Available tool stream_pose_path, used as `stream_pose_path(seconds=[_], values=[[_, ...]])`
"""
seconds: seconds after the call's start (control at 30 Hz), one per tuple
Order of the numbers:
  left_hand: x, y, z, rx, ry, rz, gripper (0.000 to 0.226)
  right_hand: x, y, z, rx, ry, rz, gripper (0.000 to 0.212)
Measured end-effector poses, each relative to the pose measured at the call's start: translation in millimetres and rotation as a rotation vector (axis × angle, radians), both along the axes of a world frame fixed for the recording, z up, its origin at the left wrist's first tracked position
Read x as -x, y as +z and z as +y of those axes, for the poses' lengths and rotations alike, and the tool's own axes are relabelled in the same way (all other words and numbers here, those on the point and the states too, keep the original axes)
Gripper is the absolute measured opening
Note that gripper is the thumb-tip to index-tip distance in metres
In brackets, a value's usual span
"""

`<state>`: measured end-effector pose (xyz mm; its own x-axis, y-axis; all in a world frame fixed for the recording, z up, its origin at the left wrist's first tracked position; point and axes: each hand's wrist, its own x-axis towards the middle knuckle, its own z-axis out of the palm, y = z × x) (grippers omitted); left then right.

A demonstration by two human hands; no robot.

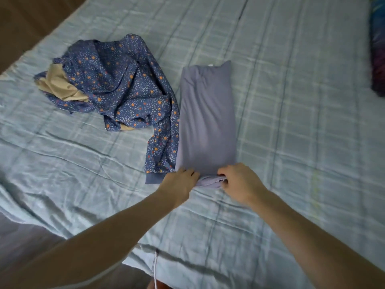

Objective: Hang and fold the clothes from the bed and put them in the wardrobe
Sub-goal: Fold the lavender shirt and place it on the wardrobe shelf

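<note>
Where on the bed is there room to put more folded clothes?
Bare bed cover lies right of the folded grey garment. It is crowded left, where the flowered jacket touches the garment, and where both hands grip it.

This is a bedroom in a home. A wide bed (291, 101) fills most of the view, spread with a pale blue checked cover, creased in places. Loose clothes (116, 88) lie crumpled on it, and a dark floor (25, 19) shows beyond its edge.

Folded grey garment (206, 122) flat on bed; floral jacket (116, 84) crumpled
</note>
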<state>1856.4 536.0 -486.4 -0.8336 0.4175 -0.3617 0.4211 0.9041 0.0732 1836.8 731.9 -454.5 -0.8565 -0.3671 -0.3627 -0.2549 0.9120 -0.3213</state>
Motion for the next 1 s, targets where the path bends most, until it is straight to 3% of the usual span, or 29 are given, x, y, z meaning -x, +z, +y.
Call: stream_pose_path(seconds=[0.27,0.4,0.47,0.57,0.73,1.0], values=[[-42.7,27.5,14.0,0.041,-0.218,-0.701,0.022,-101.7,0.3,13.8,-0.04,0.213,-0.335,0.017],[-35.6,35.0,21.7,0.103,-0.264,-0.968,0.009,-99.4,17.8,12.8,-0.03,0.293,-0.6,0.016],[-16.3,39.9,27.6,0.103,-0.307,-0.936,0.007,-78.1,22.2,14.5,0.015,0.276,-0.602,0.02],[33.3,51.1,30.8,0.067,-0.287,-0.791,0.01,-32.8,27.6,21.1,0.043,0.17,-0.375,0.006],[128.0,55.6,15.9,-0.07,-0.065,-0.616,0.015,49.3,38.2,23.9,0.072,-0.025,-0.191,0.017],[222.9,25.7,8.3,-0.347,0.25,-0.33,0.02,156.2,14.1,7.2,0.006,-0.238,0.109,0.013]])
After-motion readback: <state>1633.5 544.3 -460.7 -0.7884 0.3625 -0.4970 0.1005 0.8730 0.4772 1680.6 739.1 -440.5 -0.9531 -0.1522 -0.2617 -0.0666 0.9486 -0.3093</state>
